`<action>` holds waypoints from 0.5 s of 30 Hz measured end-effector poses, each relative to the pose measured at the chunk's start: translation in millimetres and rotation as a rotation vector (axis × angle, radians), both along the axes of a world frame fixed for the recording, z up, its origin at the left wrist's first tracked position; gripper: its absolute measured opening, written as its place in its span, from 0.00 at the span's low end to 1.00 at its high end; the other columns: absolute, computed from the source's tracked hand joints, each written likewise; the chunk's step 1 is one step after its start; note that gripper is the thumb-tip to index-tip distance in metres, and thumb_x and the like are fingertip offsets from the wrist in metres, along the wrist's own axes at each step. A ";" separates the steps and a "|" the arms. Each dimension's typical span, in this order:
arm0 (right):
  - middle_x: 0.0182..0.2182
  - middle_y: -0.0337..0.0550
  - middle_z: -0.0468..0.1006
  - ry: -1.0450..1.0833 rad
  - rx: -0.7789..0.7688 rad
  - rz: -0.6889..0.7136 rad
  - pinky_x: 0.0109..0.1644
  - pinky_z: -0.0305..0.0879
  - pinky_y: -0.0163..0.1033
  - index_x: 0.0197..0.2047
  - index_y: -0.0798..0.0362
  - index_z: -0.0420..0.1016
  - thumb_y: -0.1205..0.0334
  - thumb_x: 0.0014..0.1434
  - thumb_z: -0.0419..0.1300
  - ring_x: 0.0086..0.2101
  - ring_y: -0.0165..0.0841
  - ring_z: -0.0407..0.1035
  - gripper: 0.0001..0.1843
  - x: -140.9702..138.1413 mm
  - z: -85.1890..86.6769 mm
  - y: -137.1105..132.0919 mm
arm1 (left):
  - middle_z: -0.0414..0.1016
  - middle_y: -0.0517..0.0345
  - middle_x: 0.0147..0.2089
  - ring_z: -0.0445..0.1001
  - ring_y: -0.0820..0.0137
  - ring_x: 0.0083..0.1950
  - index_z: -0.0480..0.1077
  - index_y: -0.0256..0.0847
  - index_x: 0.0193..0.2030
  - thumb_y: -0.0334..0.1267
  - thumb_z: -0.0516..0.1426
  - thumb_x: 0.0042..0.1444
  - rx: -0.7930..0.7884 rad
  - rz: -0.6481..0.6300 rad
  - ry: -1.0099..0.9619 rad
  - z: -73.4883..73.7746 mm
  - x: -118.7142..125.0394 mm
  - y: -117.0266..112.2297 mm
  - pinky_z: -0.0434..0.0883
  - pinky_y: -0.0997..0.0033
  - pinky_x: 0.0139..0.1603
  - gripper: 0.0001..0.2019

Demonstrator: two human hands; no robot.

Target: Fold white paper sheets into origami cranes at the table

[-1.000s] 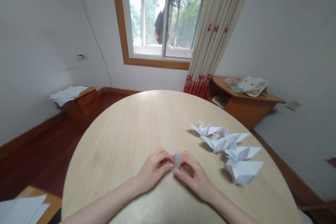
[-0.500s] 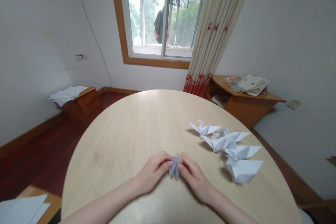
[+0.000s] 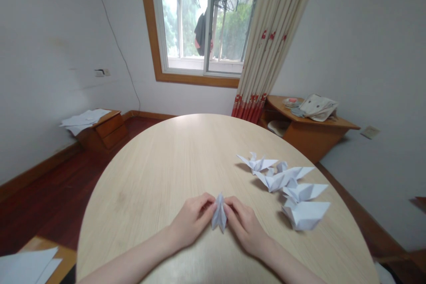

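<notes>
Between my two hands is a small folded piece of white paper (image 3: 219, 216), narrow at the top and split into two points at the bottom. My left hand (image 3: 195, 217) pinches its left side between thumb and fingers. On the other side, my right hand (image 3: 244, 219) grips the right edge the same way. Both hands are just above the near middle of the round wooden table (image 3: 149, 173). To the right stand several finished-looking white paper cranes (image 3: 308, 215), close together in a slanting row, wings spread.
Sheets of white paper (image 3: 28, 266) lie on a wooden surface at the lower left. A low drawer cabinet (image 3: 106, 131) with papers stands back left. Back right, a corner desk (image 3: 306, 140) holds a cloth bag (image 3: 317, 107), near a long curtain (image 3: 266, 53).
The folded paper has turned a little, so its two lower points show wider apart and more of its face is visible. Both hands keep their pinch on it.
</notes>
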State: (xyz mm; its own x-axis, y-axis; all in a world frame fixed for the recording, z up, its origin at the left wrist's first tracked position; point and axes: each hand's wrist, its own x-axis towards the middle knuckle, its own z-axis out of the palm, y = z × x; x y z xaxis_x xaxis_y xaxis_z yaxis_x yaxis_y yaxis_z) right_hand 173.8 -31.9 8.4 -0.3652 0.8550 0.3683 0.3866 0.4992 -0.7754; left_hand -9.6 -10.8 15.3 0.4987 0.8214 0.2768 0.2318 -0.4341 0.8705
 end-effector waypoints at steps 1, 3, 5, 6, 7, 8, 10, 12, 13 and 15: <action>0.28 0.41 0.72 -0.004 0.006 0.000 0.34 0.62 0.36 0.36 0.51 0.66 0.55 0.69 0.43 0.28 0.31 0.68 0.16 -1.0 1.0 -0.6 | 0.75 0.55 0.32 0.72 0.70 0.31 0.70 0.37 0.37 0.42 0.49 0.65 -0.006 -0.003 -0.003 0.0 0.7 -0.5 0.67 0.74 0.35 0.13; 0.28 0.41 0.73 -0.007 0.009 0.000 0.34 0.62 0.36 0.34 0.51 0.66 0.57 0.68 0.45 0.28 0.31 0.68 0.14 -3.6 3.0 -1.4 | 0.74 0.55 0.30 0.71 0.71 0.30 0.70 0.37 0.36 0.43 0.49 0.65 -0.009 -0.003 0.002 -1.0 1.9 -1.2 0.66 0.74 0.33 0.14; 0.26 0.40 0.71 -0.016 0.019 -0.014 0.32 0.62 0.35 0.31 0.51 0.64 0.59 0.67 0.47 0.27 0.31 0.67 0.13 -6.2 4.9 -1.4 | 0.73 0.56 0.29 0.69 0.71 0.28 0.69 0.37 0.35 0.44 0.49 0.65 -0.003 0.006 0.022 -2.2 2.5 -1.7 0.65 0.74 0.31 0.14; 0.25 0.39 0.70 -0.024 0.028 -0.022 0.31 0.61 0.35 0.29 0.50 0.63 0.60 0.66 0.48 0.26 0.31 0.66 0.13 -7.4 5.8 -1.2 | 0.72 0.56 0.28 0.69 0.71 0.28 0.69 0.37 0.34 0.44 0.49 0.65 -0.001 0.013 0.035 -2.7 2.5 -2.0 0.65 0.74 0.31 0.15; 0.24 0.38 0.69 -0.033 0.036 -0.028 0.30 0.60 0.35 0.28 0.50 0.62 0.61 0.64 0.49 0.25 0.30 0.64 0.13 -8.3 6.6 -0.9 | 0.72 0.57 0.28 0.69 0.71 0.28 0.69 0.37 0.34 0.44 0.49 0.65 0.001 0.017 0.048 -2.9 2.4 -2.5 0.64 0.74 0.30 0.15; 0.23 0.37 0.67 -0.043 0.039 -0.033 0.29 0.59 0.34 0.26 0.50 0.61 0.62 0.63 0.49 0.25 0.30 0.63 0.13 -9.1 7.4 -0.6 | 0.72 0.57 0.28 0.69 0.71 0.28 0.69 0.38 0.33 0.44 0.49 0.65 0.004 0.018 0.062 -2.8 2.3 -3.0 0.64 0.74 0.31 0.15; 0.22 0.36 0.65 -0.057 0.025 -0.038 0.28 0.58 0.34 0.24 0.50 0.60 0.64 0.61 0.51 0.24 0.29 0.61 0.12 -9.6 8.8 -0.2 | 0.72 0.57 0.29 0.68 0.71 0.28 0.68 0.38 0.33 0.44 0.48 0.65 0.021 0.017 0.092 -2.3 2.1 -4.2 0.64 0.74 0.31 0.15; 0.22 0.36 0.65 -0.060 -0.010 -0.048 0.28 0.57 0.34 0.24 0.50 0.60 0.64 0.59 0.51 0.24 0.30 0.61 0.12 -9.0 9.9 0.0 | 0.72 0.58 0.29 0.68 0.71 0.29 0.67 0.39 0.32 0.44 0.48 0.65 0.045 0.017 0.119 -1.8 2.1 -5.3 0.63 0.74 0.31 0.14; 0.22 0.37 0.65 -0.055 -0.034 -0.052 0.28 0.57 0.35 0.24 0.51 0.61 0.64 0.59 0.51 0.24 0.30 0.61 0.12 -8.4 10.2 -0.1 | 0.71 0.58 0.28 0.68 0.71 0.28 0.66 0.40 0.32 0.43 0.48 0.65 0.052 0.019 0.129 -1.8 2.2 -5.7 0.63 0.74 0.31 0.14; 0.23 0.38 0.67 -0.030 -0.087 -0.056 0.29 0.57 0.35 0.24 0.51 0.63 0.63 0.59 0.51 0.25 0.30 0.62 0.12 -6.9 10.5 -0.1 | 0.71 0.59 0.28 0.68 0.71 0.28 0.65 0.40 0.32 0.42 0.48 0.64 0.043 0.023 0.132 -2.7 2.4 -6.0 0.63 0.74 0.31 0.13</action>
State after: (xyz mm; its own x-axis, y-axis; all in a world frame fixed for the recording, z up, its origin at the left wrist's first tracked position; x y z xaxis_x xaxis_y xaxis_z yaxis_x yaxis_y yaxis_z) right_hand 166.9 -32.0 18.9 -0.3257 0.9025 0.2818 0.4354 0.4078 -0.8026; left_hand -7.2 -16.8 12.6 0.5140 0.8220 0.2451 0.3533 -0.4632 0.8127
